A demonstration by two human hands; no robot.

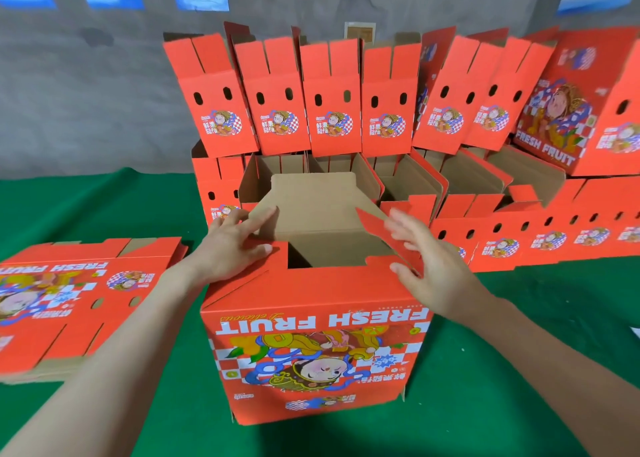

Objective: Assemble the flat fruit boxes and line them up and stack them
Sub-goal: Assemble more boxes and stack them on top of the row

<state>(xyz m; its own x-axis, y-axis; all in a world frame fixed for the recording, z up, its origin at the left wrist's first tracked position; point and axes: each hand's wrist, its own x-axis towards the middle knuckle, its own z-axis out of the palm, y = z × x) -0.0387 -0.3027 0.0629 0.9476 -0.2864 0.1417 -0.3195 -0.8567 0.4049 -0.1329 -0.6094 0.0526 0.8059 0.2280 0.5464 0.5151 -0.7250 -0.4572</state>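
On the green table [104, 207], left hand [228, 245] and right hand [426, 262], fingers straight, press the side flaps [375, 224] of the box [311, 352]; advise folding both squarely inward.

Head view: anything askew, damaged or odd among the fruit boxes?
No damage shows. The upper row fans out: its right-hand boxes lean, and the large box at far right sits tilted, turned differently from the rest. The box being folded stands print upside down.

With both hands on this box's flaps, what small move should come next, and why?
Probably fold the right flap down over the box opening: it tilts upward under the right hand, the far flap lies folded in, and the left hand presses the opposite side.
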